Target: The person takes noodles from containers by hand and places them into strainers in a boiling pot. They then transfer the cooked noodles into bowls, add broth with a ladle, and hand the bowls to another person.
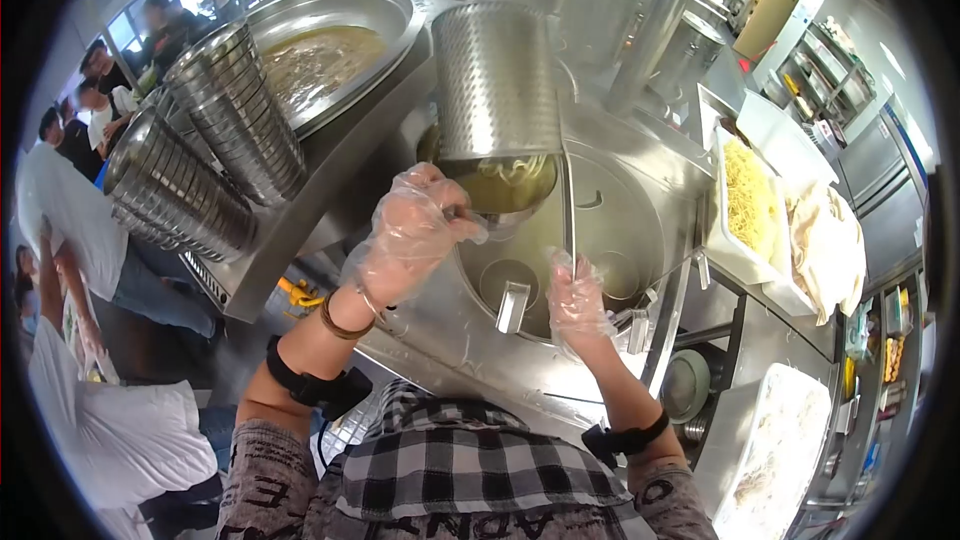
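Note:
In a clear plastic glove, my left hand (pixel 410 225) is closed on the near left rim of a metal bowl (pixel 500 218). Yellowish liquid and pale noodles (pixel 525 170) show in the bowl. My right hand (pixel 578 305), gloved too, grips the long handle of a perforated metal noodle strainer (pixel 497 85). The strainer is tipped over, its mouth down at the bowl, and its far wall hides part of the bowl. Below both hands is a large round noodle cooker (pixel 640 205) with cloudy water and more strainers sitting in it.
Two leaning stacks of metal bowls (pixel 235 105) stand at left, beside a wide pan (pixel 400 10) of brown broth. To the right are a tray of yellow noodles (pixel 745 195), a cloth (pixel 825 240) and a white tub (pixel 785 440). People (pixel 120 420) stand at left.

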{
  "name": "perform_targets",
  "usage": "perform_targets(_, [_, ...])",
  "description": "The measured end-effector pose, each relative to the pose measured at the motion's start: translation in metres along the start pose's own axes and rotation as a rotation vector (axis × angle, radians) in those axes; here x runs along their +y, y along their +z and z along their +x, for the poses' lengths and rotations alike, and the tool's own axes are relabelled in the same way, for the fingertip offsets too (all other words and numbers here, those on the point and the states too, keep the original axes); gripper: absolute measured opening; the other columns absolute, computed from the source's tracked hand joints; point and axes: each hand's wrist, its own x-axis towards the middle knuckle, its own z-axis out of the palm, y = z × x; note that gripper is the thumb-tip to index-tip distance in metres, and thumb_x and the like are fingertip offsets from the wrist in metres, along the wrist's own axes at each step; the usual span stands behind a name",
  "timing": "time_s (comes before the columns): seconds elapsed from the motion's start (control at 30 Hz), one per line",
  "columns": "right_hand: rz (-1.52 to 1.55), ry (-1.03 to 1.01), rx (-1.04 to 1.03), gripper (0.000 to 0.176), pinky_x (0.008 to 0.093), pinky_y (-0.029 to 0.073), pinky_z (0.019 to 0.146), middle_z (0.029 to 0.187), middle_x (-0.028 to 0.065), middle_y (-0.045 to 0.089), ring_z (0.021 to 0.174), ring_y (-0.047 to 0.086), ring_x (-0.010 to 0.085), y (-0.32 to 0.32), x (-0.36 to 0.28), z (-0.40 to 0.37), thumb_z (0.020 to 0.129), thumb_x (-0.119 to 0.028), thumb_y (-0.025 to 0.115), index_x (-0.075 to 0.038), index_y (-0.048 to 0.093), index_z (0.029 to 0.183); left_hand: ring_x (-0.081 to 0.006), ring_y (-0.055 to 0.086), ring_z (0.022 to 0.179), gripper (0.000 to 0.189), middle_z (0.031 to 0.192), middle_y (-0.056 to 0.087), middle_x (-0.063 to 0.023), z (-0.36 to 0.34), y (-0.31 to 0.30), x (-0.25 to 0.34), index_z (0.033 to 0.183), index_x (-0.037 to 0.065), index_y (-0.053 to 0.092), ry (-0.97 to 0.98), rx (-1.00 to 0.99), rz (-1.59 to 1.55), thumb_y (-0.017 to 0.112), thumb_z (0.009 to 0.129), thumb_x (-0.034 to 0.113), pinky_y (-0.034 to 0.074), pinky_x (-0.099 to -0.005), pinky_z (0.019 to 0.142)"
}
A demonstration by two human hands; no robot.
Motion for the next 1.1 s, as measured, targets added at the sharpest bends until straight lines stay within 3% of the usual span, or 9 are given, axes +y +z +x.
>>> perform_targets(0.13, [-0.338,-0.219,0.123,0.023,0.0307,0.038,0.062,0.084,0.0095,0.047,0.074,0.047,0.0175,0.010,-0.006,0.005,0.085,-0.021,0.043,-0.002,0.046,0.099,-0.0280,0.050,0.072,0.028,0.074,0.051,-0.0098,-0.023,0.015,-0.014,0.068,0.004,0.055,-0.083,0.024,-0.016,0.074,0.048,0.011,0.042,-0.0359,0.061])
perform_targets(0.37, [-0.228,-0.305,0.263,0.036,0.0344,0.040,0.057,0.069,0.0141,0.052,0.061,0.051,0.0248,0.015,-0.024,0.012,0.084,-0.031,0.045,0.004,0.049,0.093,-0.0268,0.050,0.063,0.030,0.069,0.050,-0.0078,-0.078,0.040,-0.039,0.068,0.009,0.052,-0.034,0.107,0.021,0.074,0.049,0.016,0.041,-0.0366,0.053])
perform_targets(0.43, [0.088,0.180,0.065,0.025,0.0264,0.038,0.048,0.063,0.0045,0.051,0.053,0.048,0.0142,0.005,-0.042,0.006,0.083,-0.024,0.050,0.000,0.051,0.092,-0.0273,0.049,0.065,0.029,0.070,0.050,-0.0082,-0.101,0.051,-0.049,0.068,0.008,0.052,-0.072,0.104,0.044,0.073,0.049,0.016,0.041,-0.0371,0.054])
perform_targets(0.53, [0.491,0.489,-0.112,0.016,0.0191,0.035,0.044,0.060,-0.0028,0.048,0.050,0.045,0.0062,-0.026,-0.062,-0.008,0.082,-0.017,0.053,-0.004,0.053,0.092,-0.0287,0.049,0.068,0.029,0.070,0.050,-0.0089,-0.142,0.070,-0.074,0.068,0.008,0.053,-0.138,0.066,0.083,0.073,0.049,0.015,0.040,-0.0384,0.056])
perform_targets(0.6, [0.132,0.420,0.003,0.017,0.0197,0.035,0.041,0.059,-0.0027,0.046,0.048,0.043,0.0066,-0.050,-0.061,-0.009,0.084,-0.017,0.051,-0.003,0.053,0.092,-0.0296,0.049,0.069,0.030,0.070,0.050,-0.0092,-0.174,0.083,-0.095,0.069,0.008,0.053,-0.172,0.030,0.097,0.073,0.048,0.015,0.040,-0.0391,0.058])
perform_targets(0.67, [0.449,0.339,-0.020,0.021,0.0204,0.033,0.037,0.057,-0.0027,0.046,0.043,0.041,0.0063,-0.096,-0.009,-0.007,0.082,-0.019,0.053,0.000,0.052,0.092,-0.0308,0.048,0.075,0.029,0.077,0.052,-0.0110,-0.202,0.095,-0.115,0.072,0.009,0.055,-0.319,-0.091,0.110,0.072,0.049,0.015,0.040,-0.0395,0.061])
perform_targets(0.77, [0.240,0.573,-0.127,0.022,0.0211,0.031,0.034,0.055,-0.0018,0.045,0.039,0.039,0.0066,-0.126,-0.067,0.008,0.081,-0.017,0.053,0.002,0.050,0.091,-0.0305,0.048,0.079,0.030,0.086,0.052,-0.0129,-0.236,0.101,-0.143,0.076,0.008,0.056,-0.329,-0.121,0.188,0.070,0.053,0.018,0.040,-0.0395,0.066])
perform_targets(1.0, [-0.200,0.755,-0.297,0.022,0.0231,0.035,0.034,0.053,0.0027,0.047,0.042,0.047,0.0127,-0.217,0.001,0.084,0.078,-0.020,0.053,0.002,0.052,0.081,-0.0285,0.049,0.084,0.030,0.089,0.052,-0.0134,-0.163,0.096,-0.132,0.084,0.004,0.055,-0.219,-0.114,0.633,0.061,0.064,0.024,0.037,-0.0410,0.075])
perform_targets(1.1, [-0.179,0.684,-0.511,0.027,0.0264,0.039,0.035,0.051,0.0047,0.048,0.041,0.050,0.0164,-0.249,0.029,0.126,0.078,-0.025,0.053,0.002,0.053,0.073,-0.0276,0.051,0.083,0.022,0.086,0.055,-0.0121,-0.150,0.113,-0.155,0.084,0.005,0.055,-0.352,-0.561,0.844,0.055,0.068,0.021,0.039,-0.0397,0.069])
